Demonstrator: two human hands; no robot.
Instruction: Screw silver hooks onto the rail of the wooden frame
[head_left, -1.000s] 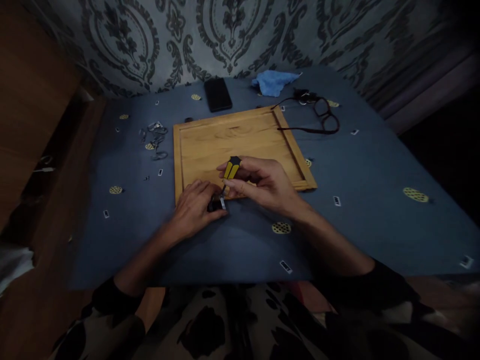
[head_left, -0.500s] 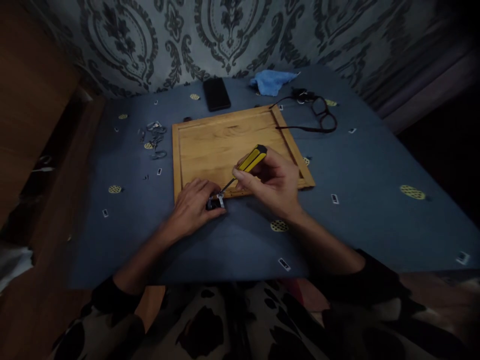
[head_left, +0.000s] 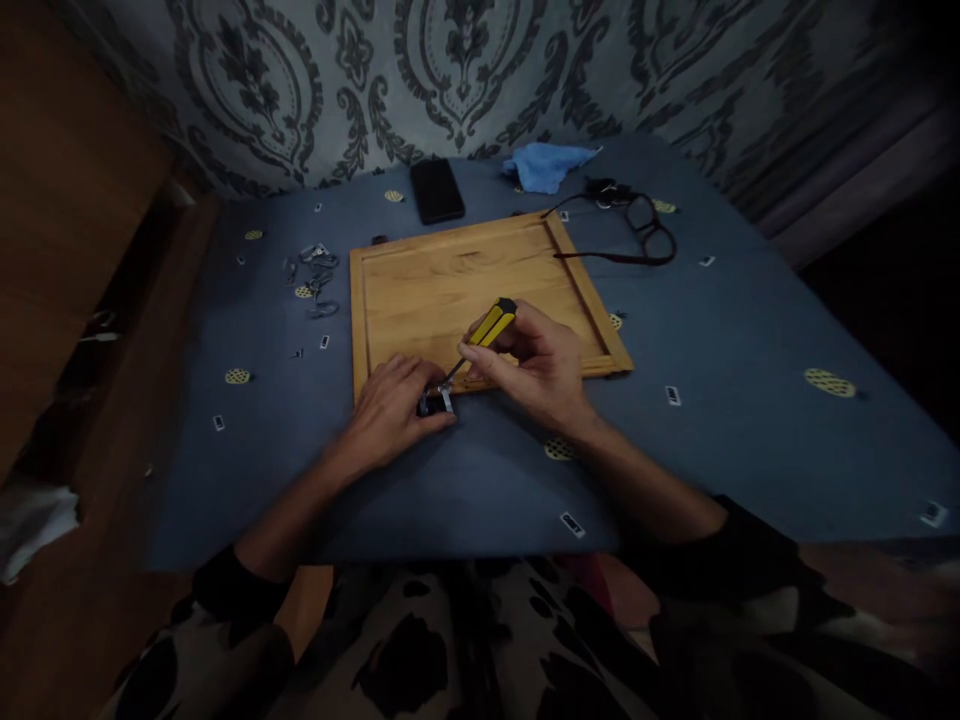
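Note:
A framed wooden panel lies on the blue patterned tablecloth. My left hand grips a small dark and metallic fitting at the panel's front edge, with thumb and fingers on either side of it. In my right hand is a yellow and black screwdriver, tilted so that its shaft points down and left. Its tip meets the fitting near my left fingers. The exact point of contact is too small to make out.
Small metal parts lie left of the panel, with a screw nearer me. Behind the panel are a black phone and a blue cloth. Eyeglasses overlap its right back corner, beside a dark keyring-like item.
The screwdriver's handle and my right hand have shifted slightly left, and the screwdriver stands a little steeper. My left hand keeps its hold on the fitting. The whole view has shifted slightly.

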